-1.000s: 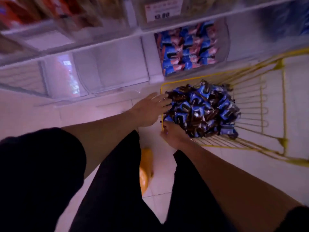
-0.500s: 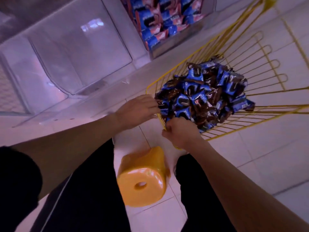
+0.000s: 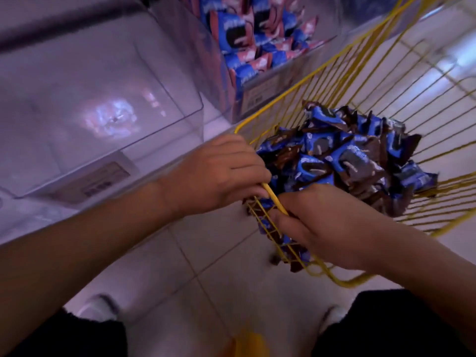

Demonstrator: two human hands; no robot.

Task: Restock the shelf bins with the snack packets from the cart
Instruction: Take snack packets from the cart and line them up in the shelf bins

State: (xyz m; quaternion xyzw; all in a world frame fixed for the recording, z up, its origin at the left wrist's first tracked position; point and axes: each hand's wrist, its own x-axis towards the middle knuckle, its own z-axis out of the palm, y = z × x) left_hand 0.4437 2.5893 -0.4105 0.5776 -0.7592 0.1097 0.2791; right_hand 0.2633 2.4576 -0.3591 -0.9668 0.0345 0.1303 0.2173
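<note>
A yellow wire cart (image 3: 360,81) stands on the floor at the right, holding a heap of blue and brown snack packets (image 3: 347,161). My left hand (image 3: 219,173) curls over the cart's near rim, fingers on the inner side against the packets and thumb under the wire. My right hand (image 3: 322,222) closes on the same rim just below it, its fingertips hidden inside the cart. A clear shelf bin (image 3: 103,99) with nothing in it sits low at the left. Beside it, another bin (image 3: 260,91) holds blue and pink packets (image 3: 247,34).
White tiled floor (image 3: 206,266) lies between the shelf base and the cart. My legs in dark shorts fill the bottom corners. A yellow object (image 3: 247,343) shows at the bottom edge between my feet.
My view has dropped and closed in on the cart. Both hands have come together on the cart's near rim. The yellow object has slid to the bottom edge.
</note>
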